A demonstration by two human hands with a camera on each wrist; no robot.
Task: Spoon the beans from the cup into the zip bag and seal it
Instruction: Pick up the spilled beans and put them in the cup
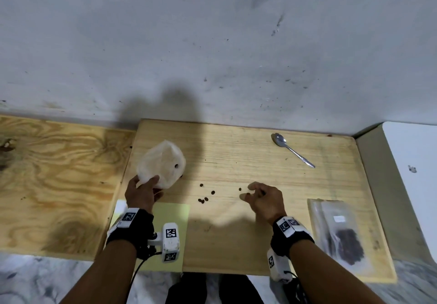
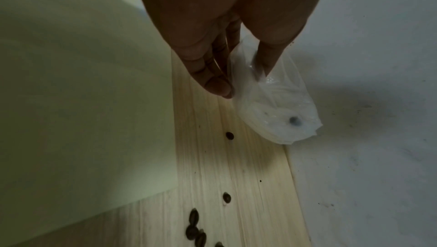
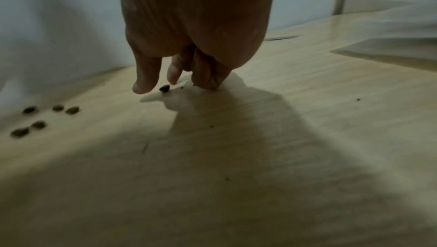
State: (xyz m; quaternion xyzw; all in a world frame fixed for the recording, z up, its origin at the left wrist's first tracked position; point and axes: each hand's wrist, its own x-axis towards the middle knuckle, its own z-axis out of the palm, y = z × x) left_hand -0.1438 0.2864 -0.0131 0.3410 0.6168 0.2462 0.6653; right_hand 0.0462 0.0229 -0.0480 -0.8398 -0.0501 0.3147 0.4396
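Left hand (image 1: pixel 142 192) gripping a tilted translucent cup (image 1: pixel 162 165), right hand (image 1: pixel 263 199) pinching one bean (image 1: pixel 248 194) off the worktop (image 1: pixel 236 161), loose beans (image 1: pixel 203 200) between, zip bag's (image 1: pixel 338 235) white label unreadable.

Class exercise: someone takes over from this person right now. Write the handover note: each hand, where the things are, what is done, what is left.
Left hand: grips the rim of the tipped plastic cup; one bean shows inside.
Right hand: fingers curled, picking at a loose bean on the board.
Spilled beans lie between the hands.
Spoon: lies unused at the far right.
Zip bag: flat at the near right, holding beans; whether sealed cannot be told.
Done: most beans bagged.
Left: gather the strays, bag them, seal.
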